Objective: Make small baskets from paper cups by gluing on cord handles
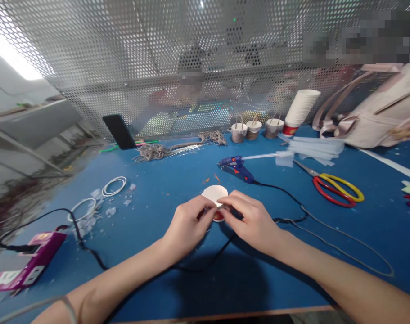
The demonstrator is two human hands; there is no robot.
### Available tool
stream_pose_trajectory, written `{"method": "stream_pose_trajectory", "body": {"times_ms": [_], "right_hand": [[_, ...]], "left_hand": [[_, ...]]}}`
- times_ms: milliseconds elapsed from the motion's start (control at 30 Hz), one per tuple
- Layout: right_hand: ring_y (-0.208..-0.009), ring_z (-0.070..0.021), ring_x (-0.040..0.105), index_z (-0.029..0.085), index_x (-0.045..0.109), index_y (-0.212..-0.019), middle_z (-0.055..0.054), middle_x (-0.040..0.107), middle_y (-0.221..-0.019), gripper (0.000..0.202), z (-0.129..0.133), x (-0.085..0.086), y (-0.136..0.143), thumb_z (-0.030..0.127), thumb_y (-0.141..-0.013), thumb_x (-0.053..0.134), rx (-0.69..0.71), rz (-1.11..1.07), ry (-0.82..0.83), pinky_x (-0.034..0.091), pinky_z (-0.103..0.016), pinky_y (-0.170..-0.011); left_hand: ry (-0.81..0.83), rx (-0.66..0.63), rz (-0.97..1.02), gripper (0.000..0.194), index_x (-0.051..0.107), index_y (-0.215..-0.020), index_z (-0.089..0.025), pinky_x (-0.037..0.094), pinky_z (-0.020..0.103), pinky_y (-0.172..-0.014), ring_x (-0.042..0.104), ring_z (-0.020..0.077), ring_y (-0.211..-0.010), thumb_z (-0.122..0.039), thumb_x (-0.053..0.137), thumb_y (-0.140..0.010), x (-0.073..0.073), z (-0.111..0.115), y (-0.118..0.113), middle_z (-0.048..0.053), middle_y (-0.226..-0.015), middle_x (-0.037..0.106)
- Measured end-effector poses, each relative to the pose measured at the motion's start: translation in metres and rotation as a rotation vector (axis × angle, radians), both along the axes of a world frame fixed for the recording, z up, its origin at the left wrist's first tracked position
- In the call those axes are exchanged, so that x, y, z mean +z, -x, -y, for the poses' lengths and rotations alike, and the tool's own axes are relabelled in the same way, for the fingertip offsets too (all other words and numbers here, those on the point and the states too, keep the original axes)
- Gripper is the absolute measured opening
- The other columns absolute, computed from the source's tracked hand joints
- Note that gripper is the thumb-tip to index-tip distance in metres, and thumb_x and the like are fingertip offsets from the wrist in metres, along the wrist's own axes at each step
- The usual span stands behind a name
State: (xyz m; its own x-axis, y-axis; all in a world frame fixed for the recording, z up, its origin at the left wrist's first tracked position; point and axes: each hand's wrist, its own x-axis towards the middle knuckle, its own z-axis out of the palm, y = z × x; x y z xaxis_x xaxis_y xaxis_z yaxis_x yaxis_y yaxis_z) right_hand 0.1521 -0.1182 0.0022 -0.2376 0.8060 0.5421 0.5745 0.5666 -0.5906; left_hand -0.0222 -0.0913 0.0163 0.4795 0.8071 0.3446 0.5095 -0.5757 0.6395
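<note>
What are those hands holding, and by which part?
A paper cup: the left hand and right hand seem to pinch its near rim. Anything else pinched there is hidden.

on our table (150,189) lies the glue gun (237,168). before it, slightly to its left, our left hand (191,218) and right hand (250,220) meet at a paper cup (214,194). right of it we have the scissors (333,183); right and farther back, a pile of strips (314,147). behind it, a little to its right, stand three cups (239,134), then a cup stack (302,110). far right and behind it sits a bag (376,114). left of it and behind lie twine bundles (153,153), then a phone (119,131). far left of it, nearer us, are two rings (106,186) and a power strip (34,263). well behind it we face a mesh panel (137,99).
</note>
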Motion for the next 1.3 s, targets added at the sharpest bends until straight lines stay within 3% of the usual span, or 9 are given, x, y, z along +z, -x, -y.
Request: {"method": "stream_pose_trajectory", "body": {"times_ms": [133, 267, 433, 667, 867, 1033, 1167, 1300], "right_hand": [[-0.063, -0.0133, 0.054, 0.017, 0.058, -0.088, -0.001, 0.058, -0.073, 0.006, -0.001, 0.001, -0.002, 0.016, -0.085, 0.053, -0.049, -0.018, -0.014, 0.042, -0.025, -0.056], [-0.061, -0.0114, 0.052, 0.019, 0.055, -0.079, 0.000, 0.056, -0.071, 0.010, -0.003, 0.000, -0.004, 0.012, -0.084, 0.052, -0.041, -0.038, 0.004, 0.040, -0.023, -0.055], [-0.060, -0.0110, 0.051, 0.019, 0.055, -0.076, 0.001, 0.055, -0.070, 0.013, -0.003, -0.002, -0.004, 0.009, -0.084, 0.051, -0.047, -0.043, 0.009, 0.038, -0.023, -0.054], [-0.061, -0.0112, 0.051, 0.019, 0.056, -0.078, 0.000, 0.056, -0.071, 0.010, -0.003, -0.001, -0.004, 0.012, -0.085, 0.052, -0.056, -0.031, -0.006, 0.039, -0.023, -0.055], [-0.061, -0.0121, 0.050, 0.018, 0.058, -0.082, -0.002, 0.058, -0.072, 0.007, -0.003, 0.002, -0.006, 0.013, -0.084, 0.053, -0.045, -0.024, -0.058, 0.040, -0.025, -0.056], [-0.061, -0.0122, 0.051, 0.017, 0.059, -0.080, -0.002, 0.059, -0.072, 0.011, -0.002, 0.003, -0.007, 0.012, -0.085, 0.051, -0.033, -0.022, -0.055, 0.041, -0.025, -0.056], [-0.064, -0.0136, 0.055, 0.016, 0.059, -0.081, -0.004, 0.062, -0.073, 0.012, 0.004, 0.006, -0.004, 0.014, -0.087, 0.050, 0.072, 0.018, -0.079, 0.044, -0.026, -0.058], [-0.064, -0.0180, 0.057, 0.015, 0.062, -0.081, -0.006, 0.064, -0.070, 0.017, 0.015, 0.007, 0.004, 0.021, -0.089, 0.048, 0.230, 0.341, -0.210, 0.046, -0.031, -0.059]], "left_hand": [[0.175, 0.070, 0.023, 0.016, 0.064, -0.074, -0.015, 0.036, 0.019, -0.049, 0.046, 0.0081, -0.049, -0.023, 0.053, -0.082, 0.005, -0.001, -0.001, -0.003, -0.056, 0.058], [0.260, 0.093, 0.051, 0.014, 0.060, -0.071, -0.015, 0.036, 0.020, -0.051, 0.045, 0.0087, -0.051, -0.022, 0.051, -0.077, 0.006, -0.002, -0.001, -0.003, -0.058, 0.055], [0.260, 0.087, 0.065, 0.009, 0.059, -0.072, -0.016, 0.036, 0.020, -0.050, 0.043, 0.0083, -0.051, -0.023, 0.054, -0.074, 0.004, -0.001, -0.002, -0.004, -0.057, 0.051], [0.187, 0.041, 0.082, 0.017, 0.065, -0.074, -0.015, 0.040, 0.022, -0.056, 0.051, 0.0108, -0.058, -0.026, 0.054, -0.081, 0.003, -0.002, -0.001, 0.001, -0.067, 0.062], [0.147, 0.066, 0.092, 0.015, 0.061, -0.067, -0.016, 0.037, 0.020, -0.052, 0.047, 0.0090, -0.054, -0.020, 0.053, -0.079, 0.007, -0.003, -0.001, -0.002, -0.061, 0.056], [0.147, 0.063, 0.109, 0.007, 0.061, -0.074, -0.015, 0.037, 0.019, -0.052, 0.046, 0.0079, -0.053, -0.018, 0.055, -0.075, 0.004, -0.003, -0.001, -0.003, -0.062, 0.055], [0.136, 0.061, 0.104, 0.012, 0.063, -0.075, -0.015, 0.038, 0.020, -0.055, 0.049, 0.0088, -0.057, -0.019, 0.053, -0.079, 0.004, -0.005, 0.000, -0.001, -0.066, 0.058], [0.178, 0.083, 0.135, 0.012, 0.063, -0.078, -0.015, 0.039, 0.020, -0.054, 0.049, 0.0087, -0.057, -0.019, 0.052, -0.079, 0.004, -0.009, 0.001, -0.001, -0.068, 0.059]]}}
